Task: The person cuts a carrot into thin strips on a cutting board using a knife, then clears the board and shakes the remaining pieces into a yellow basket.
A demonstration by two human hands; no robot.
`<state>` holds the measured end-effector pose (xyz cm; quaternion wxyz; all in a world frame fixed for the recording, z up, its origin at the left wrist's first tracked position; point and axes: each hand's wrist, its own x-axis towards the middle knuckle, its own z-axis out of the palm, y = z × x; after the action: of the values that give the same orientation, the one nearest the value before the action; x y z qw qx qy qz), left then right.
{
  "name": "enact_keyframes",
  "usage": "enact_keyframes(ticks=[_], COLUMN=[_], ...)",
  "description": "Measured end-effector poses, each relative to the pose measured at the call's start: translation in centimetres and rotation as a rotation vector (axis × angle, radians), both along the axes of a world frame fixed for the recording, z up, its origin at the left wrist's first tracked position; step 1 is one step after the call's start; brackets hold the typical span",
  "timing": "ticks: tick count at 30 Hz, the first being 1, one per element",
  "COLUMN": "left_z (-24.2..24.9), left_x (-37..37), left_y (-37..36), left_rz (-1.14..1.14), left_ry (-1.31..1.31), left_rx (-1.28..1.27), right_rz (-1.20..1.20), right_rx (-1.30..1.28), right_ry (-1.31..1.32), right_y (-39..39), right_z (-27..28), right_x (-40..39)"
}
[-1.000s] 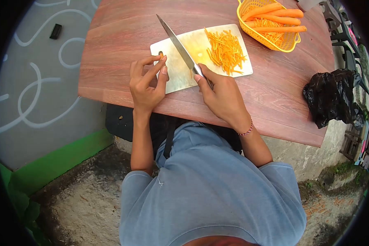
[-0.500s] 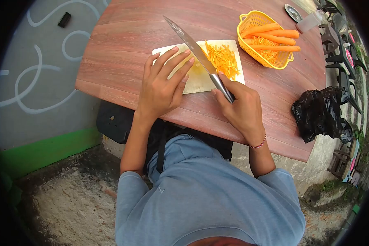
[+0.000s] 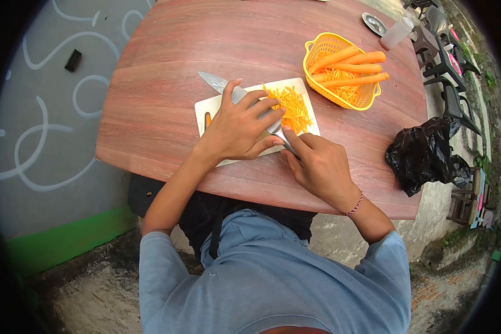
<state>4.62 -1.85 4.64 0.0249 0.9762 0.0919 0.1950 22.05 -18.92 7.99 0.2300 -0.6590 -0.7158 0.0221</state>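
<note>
My right hand (image 3: 320, 167) is closed around the handle of a kitchen knife (image 3: 212, 82). The blade lies low across a white cutting board (image 3: 206, 106), its tip pointing to the far left past the board's edge. Over the blade is my left hand (image 3: 234, 127), fingers stretched out and spread, fingertips right at a pile of shredded carrot (image 3: 295, 108). This pile covers the right side of the board. A narrow orange strip (image 3: 207, 119) shows near the board's left edge, beside my left hand. My left hand hides the middle of the blade.
Beyond the board to the right stands a yellow plastic basket (image 3: 312, 51) with several peeled carrots (image 3: 357, 80) on more shreds. A black plastic bag (image 3: 423, 153) hangs at the table's right edge. A bottle (image 3: 397, 33) and a round metal dish (image 3: 374, 24) sit at the far right.
The knife has swung lower over the board, its tip nearer the surface. My left hand has moved from the board's left part onto the blade, toward the shreds. The camera view has shifted.
</note>
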Motion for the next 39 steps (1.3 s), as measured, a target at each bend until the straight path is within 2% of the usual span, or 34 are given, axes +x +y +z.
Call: enact_keyframes(ticks=[3, 8, 15, 17, 18, 20, 24, 28, 31, 39], left_z=[-0.3, -0.9, -0.1, 0.8, 0.5, -0.4, -0.6, -1.6, -1.8, 0.3], left_x=[0.1, -0.4, -0.2, -1.4, -2.3, -4.9, -8.8, -10.1, -9.9, -7.9], left_y=[0.2, 0.0, 0.9, 1.3, 1.7, 2.6, 2.3, 1.8, 1.6, 0.3], left_rz=[0.053, -0.009, 0.110, 0.114, 0.120, 0.190, 0.358, 0.474, 0.507, 0.610], left_ry=[-0.098, -0.046, -0.105, -0.271, -0.261, -0.454, -0.437, -0.277, -0.168, 0.043], left_rx=[0.012, -0.106, -0.018, -0.090, -0.092, -0.279, -0.391, -0.439, -0.376, -0.193], right_rz=[0.023, 0.043, 0.066, 0.062, 0.067, 0.053, 0.013, 0.040, 0.049, 0.075], right_rx=[-0.011, 0.015, 0.079, 0.131, 0.128, 0.193, 0.194, 0.222, 0.147, 0.142], right_ry=[-0.058, -0.106, -0.091, -0.050, -0.039, 0.003, 0.125, 0.180, 0.172, 0.187], right_y=[0.7, 1.1, 1.8, 1.9, 1.9, 1.9, 2.0, 2.2, 2.0, 2.1], right_z=[0.1, -0.2, -1.6, -2.0, -2.2, -2.8, -3.1, -3.5, -3.4, -4.1], right_x=[0.3, 0.5, 0.4, 0.8, 1.1, 1.5, 1.6, 1.2, 0.7, 0.3])
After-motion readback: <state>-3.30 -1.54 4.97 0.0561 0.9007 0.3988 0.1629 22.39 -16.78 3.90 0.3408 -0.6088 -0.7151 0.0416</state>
